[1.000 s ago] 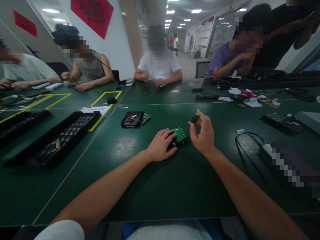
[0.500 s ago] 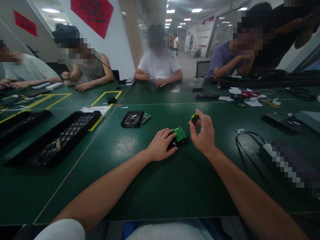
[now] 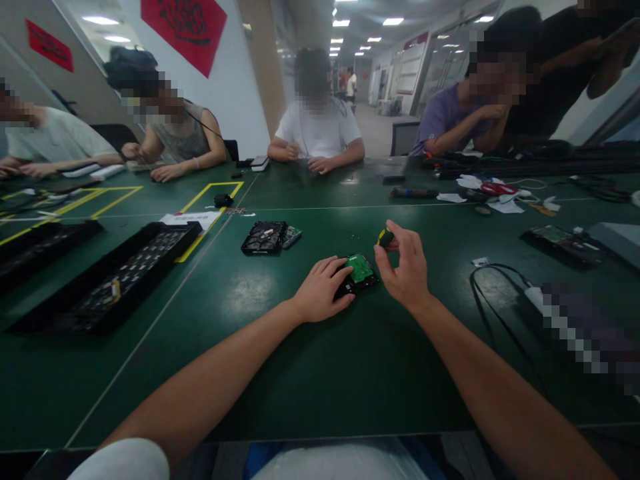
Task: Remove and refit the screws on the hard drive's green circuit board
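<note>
My left hand [image 3: 321, 291] holds a black hard drive [image 3: 367, 283] flat on the table, its fingers across the left side and thumb at the near edge. A green circuit board [image 3: 361, 268] is on the drive's upper face. Just right of the drive, my right hand [image 3: 409, 272] pinches a small yellow and black screwdriver [image 3: 385, 237] between thumb and fingers. The handle is tilted; its tip is too small to make out against the drive. Tiny specks, perhaps screws, lie beyond the drive. Farther left sits a second hard drive [image 3: 264, 237] with a loose circuit board [image 3: 291, 236] against it.
On the green table [image 3: 310, 380], a long black tray [image 3: 115, 280] with small parts stands at left. A cable [image 3: 480, 293], a power strip [image 3: 565, 320] and another drive-like unit [image 3: 563, 245] are on the right. Several people sit across the table.
My right hand and the screwdriver have shifted slightly left, and the handle has turned a little. My left hand and the hard drive stay in place.
</note>
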`<state>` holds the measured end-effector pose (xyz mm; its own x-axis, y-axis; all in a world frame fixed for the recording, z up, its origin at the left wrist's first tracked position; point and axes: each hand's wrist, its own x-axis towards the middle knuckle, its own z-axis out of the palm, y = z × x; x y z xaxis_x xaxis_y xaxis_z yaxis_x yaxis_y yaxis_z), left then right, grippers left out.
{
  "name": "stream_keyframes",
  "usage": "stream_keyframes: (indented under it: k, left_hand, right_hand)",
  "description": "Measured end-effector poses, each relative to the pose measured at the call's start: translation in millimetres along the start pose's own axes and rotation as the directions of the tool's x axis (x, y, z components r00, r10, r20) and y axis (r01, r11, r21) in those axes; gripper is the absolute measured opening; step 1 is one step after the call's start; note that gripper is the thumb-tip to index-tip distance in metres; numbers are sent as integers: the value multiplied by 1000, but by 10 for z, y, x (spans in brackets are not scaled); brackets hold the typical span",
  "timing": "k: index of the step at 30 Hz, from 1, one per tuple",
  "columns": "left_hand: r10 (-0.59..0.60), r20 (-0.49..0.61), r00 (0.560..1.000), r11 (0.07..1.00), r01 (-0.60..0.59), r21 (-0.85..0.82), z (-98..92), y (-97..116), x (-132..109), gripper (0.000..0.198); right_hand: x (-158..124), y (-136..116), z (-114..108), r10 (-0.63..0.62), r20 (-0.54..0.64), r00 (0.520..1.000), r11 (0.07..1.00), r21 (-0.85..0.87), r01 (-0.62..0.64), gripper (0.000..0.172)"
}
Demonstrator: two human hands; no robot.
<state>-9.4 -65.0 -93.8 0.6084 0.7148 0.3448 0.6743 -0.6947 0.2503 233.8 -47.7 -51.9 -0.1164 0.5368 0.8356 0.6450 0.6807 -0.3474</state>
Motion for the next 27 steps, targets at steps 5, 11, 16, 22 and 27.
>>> stream_keyframes:
  k: [5, 11, 16, 22, 27]
  left_hand:
    - [2, -7, 1000, 1000, -2, -14, -1, 7, -2, 69]
    - [-1, -4, 1000, 1000, 1, -12, 12, -5, -2, 70]
    - [2, 0, 1000, 1000, -2, 3, 6, -5, -3, 70]
    - [-2, -3, 1000, 1000, 2, -12, -3, 3, -3, 69]
    - [3, 5, 1000, 1000, -3, 4, -1, -3, -4, 70]
  right_hand:
    - [14, -11, -5, -9, -15, 1000, 1000, -30, 9, 57]
    - [14, -6, -16, 5, -46, 999, 999, -41, -7, 53]
    - [5, 16, -7, -5, -53, 999, 999, -38, 3, 57]
    - [0, 16, -1, -12, -28, 1000, 1000, -21, 11, 59]
    - [3, 20, -1, -13, -40, 999, 1000, -20, 12, 54]
